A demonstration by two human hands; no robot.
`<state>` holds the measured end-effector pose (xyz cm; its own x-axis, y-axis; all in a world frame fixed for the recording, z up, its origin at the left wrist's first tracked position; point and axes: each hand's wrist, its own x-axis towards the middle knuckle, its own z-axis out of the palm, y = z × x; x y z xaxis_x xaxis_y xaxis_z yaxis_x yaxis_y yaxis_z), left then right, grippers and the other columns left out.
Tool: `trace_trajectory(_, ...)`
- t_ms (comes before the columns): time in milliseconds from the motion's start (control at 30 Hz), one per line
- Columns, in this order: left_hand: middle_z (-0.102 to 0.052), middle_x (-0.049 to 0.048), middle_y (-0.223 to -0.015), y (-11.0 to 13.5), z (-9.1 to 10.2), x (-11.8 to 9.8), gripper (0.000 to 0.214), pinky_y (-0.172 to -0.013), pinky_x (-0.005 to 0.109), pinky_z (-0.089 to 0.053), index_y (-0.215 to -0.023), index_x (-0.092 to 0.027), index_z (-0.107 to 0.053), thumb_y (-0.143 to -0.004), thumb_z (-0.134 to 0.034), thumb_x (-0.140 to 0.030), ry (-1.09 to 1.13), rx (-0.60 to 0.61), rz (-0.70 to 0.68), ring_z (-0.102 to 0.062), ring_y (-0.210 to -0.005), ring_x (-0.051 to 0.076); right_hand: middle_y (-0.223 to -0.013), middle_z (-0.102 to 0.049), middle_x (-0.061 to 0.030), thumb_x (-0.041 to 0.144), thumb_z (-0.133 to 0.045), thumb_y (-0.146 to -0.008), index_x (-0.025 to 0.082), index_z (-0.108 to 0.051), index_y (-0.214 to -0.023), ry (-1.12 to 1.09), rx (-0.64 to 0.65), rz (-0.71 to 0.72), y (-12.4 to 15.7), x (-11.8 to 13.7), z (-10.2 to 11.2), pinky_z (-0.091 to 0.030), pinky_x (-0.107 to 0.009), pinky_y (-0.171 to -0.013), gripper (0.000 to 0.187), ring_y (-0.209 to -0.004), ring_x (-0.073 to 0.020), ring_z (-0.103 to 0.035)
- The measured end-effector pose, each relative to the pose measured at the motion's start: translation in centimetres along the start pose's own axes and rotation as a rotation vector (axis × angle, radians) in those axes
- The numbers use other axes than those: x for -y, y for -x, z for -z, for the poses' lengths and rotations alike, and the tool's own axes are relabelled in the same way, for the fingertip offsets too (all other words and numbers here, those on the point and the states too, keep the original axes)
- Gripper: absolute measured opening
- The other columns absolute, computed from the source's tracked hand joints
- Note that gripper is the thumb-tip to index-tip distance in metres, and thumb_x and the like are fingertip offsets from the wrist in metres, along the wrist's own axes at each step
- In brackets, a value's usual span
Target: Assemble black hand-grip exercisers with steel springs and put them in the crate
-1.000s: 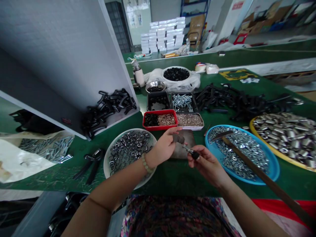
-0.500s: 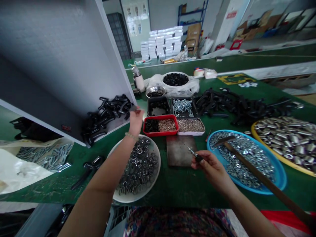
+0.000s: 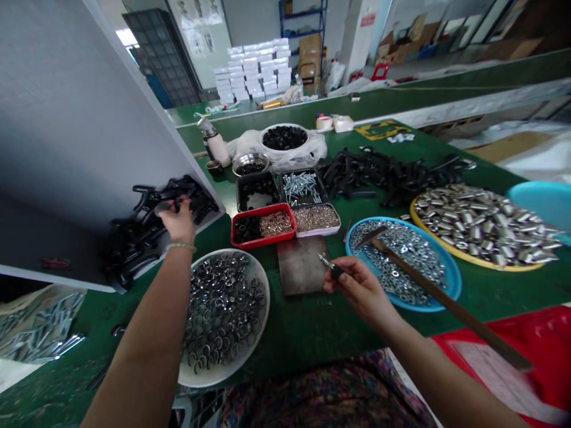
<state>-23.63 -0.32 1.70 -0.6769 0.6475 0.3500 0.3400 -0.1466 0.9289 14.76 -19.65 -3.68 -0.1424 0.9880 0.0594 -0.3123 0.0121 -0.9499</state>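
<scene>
My left hand (image 3: pixel 177 219) reaches into a grey open-sided box and touches a pile of black curved handle-like parts (image 3: pixel 143 229). Its fingertips are partly hidden among them, and whether they grip one is unclear. A dark patch shows at one finger. Closed in a pinch, my right hand (image 3: pixel 359 285) holds a small metal bolt with a black knob (image 3: pixel 331 265), its metal end pointing up and left. This bolt is above the right edge of a flat metal plate (image 3: pixel 301 270) on the green table.
A white bowl (image 3: pixel 266 315) of metal rings stands between my arms. A hammer (image 3: pixel 428 285) lies across a blue basin (image 3: pixel 457 279) of nuts or washers. Behind the plate sit a red tray (image 3: pixel 263 242) and a pale tray (image 3: pixel 319 233) of small parts. A yellow-rimmed basin (image 3: pixel 486 267) holds metal sleeves.
My left hand has moved left from beside the red tray into the box's pile of black parts. The view has turned right. My right hand still holds the bolt near the plate.
</scene>
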Motion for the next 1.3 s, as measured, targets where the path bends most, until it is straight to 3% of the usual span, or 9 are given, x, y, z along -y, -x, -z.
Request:
trace_trajectory(167,-0.055,-0.0035,-0.076,6.8,3.6,-5.7,0.021,-0.065,0.02,-0.05,-0.089,-0.02,-0.057,-0.073,-0.07,-0.02,0.576,0.363,0.23,-0.053,-0.064,0.006,-0.093,-0.07,-0.0054,0.026,-0.052,-0.09,0.024,-0.058,-0.109,0.48,0.128,0.189,0.1,1.2,-0.4,-0.058,-0.034,-0.077,0.02,-0.082,-0.0174,-0.07)
trace_trajectory(333,-0.053,-0.0044,-0.072,18.8,2.9,-9.6,0.037,-0.055,0.017,-0.043,-0.103,-0.023,-0.057,-0.07,-0.074,-0.025,0.546,0.82,0.618,-0.05,-0.06,0.006,-0.114,-0.067,-0.012,0.012,-0.049,-0.084,0.023,-0.063,-0.117,1.109,0.281,0.476,0.3,1.8,-0.3,-0.056,-0.041,-0.085,0.038,-0.101,-0.0244,-0.066)
trace_trajectory(467,-0.058,-0.0032,-0.084,24.4,1.3,-9.7,0.036,-0.062,0.019,-0.047,-0.1,-0.021,-0.055,-0.07,-0.073,-0.022,0.491,0.941,0.683,-0.054,-0.068,0.006,-0.115,-0.067,-0.0136,0.009,-0.045,-0.084,0.021,-0.061,-0.12,1.198,0.275,0.527,1.2,2.1,-0.4,-0.056,-0.041,-0.083,0.042,-0.101,-0.0252,-0.066)
trace_trajectory(600,-0.057,-0.0035,-0.079,26.0,0.1,-9.5,0.039,-0.055,0.019,-0.045,-0.099,-0.019,-0.049,-0.069,-0.074,-0.024,0.479,0.972,0.81,-0.053,-0.062,0.007,-0.115,-0.066,-0.0122,0.011,-0.046,-0.086,0.022,-0.058,-0.12,1.017,0.217,0.473,2.3,2.1,-0.8,-0.055,-0.039,-0.086,0.038,-0.104,-0.0235,-0.065)
trace_trajectory(767,-0.053,-0.0061,-0.07,26.0,-0.1,-9.8,0.045,-0.049,0.017,-0.036,-0.103,-0.018,-0.047,-0.069,-0.075,-0.028,0.455,1.092,0.826,-0.048,-0.054,0.005,-0.087,-0.068,-0.0033,0.023,-0.043,-0.094,0.023,-0.053,-0.111,0.382,0.095,0.191,3.0,0.9,-1.3,-0.058,-0.03,-0.066,0.019,-0.07,-0.0146,-0.069)
trace_trajectory(833,-0.053,-0.0059,-0.07,25.8,0.1,-9.5,0.045,-0.049,0.017,-0.035,-0.105,-0.018,-0.048,-0.07,-0.074,-0.029,0.392,1.17,0.778,-0.046,-0.053,0.004,-0.087,-0.068,-0.0034,0.026,-0.043,-0.095,0.023,-0.053,-0.11,0.322,0.137,0.154,3.1,0.9,-1.0,-0.058,-0.03,-0.066,0.018,-0.071,-0.0144,-0.069)
trace_trajectory(1000,-0.059,-0.0027,-0.081,25.2,0.8,-7.7,0.048,-0.051,0.019,-0.035,-0.114,-0.019,-0.05,-0.073,-0.072,-0.03,0.208,1.368,0.549,-0.046,-0.056,0.005,-0.107,-0.067,-0.0083,0.022,-0.049,-0.091,0.023,-0.06,-0.112,0.665,0.429,0.203,3.2,2.2,0.4,-0.052,-0.035,-0.089,0.023,-0.1,-0.018,-0.064)
trace_trajectory(1133,-0.063,0.0014,-0.095,25.7,1.4,-7.6,0.054,-0.069,0.024,-0.046,-0.118,-0.02,-0.046,-0.073,-0.074,-0.028,0.33,1.473,0.423,-0.06,-0.075,0.011,-0.088,-0.067,-0.0021,0.029,-0.049,-0.095,0.023,-0.046,-0.112,0.197,0.408,-0.023,2.6,2.1,0.6,-0.056,-0.03,-0.072,0.019,-0.077,-0.0132,-0.069)
trace_trajectory(1300,-0.067,0.0016,-0.095,27.0,1.6,-7.9,0.055,-0.085,0.033,-0.048,-0.113,-0.02,-0.047,-0.068,-0.078,-0.024,0.391,1.351,0.404,-0.065,-0.086,0.017,-0.083,-0.068,0.0004,0.035,-0.063,-0.088,0.023,-0.037,-0.111,-0.184,0.411,-0.213,2.0,1.0,0.4,-0.055,-0.026,-0.061,0.037,-0.065,-0.0119,-0.068)
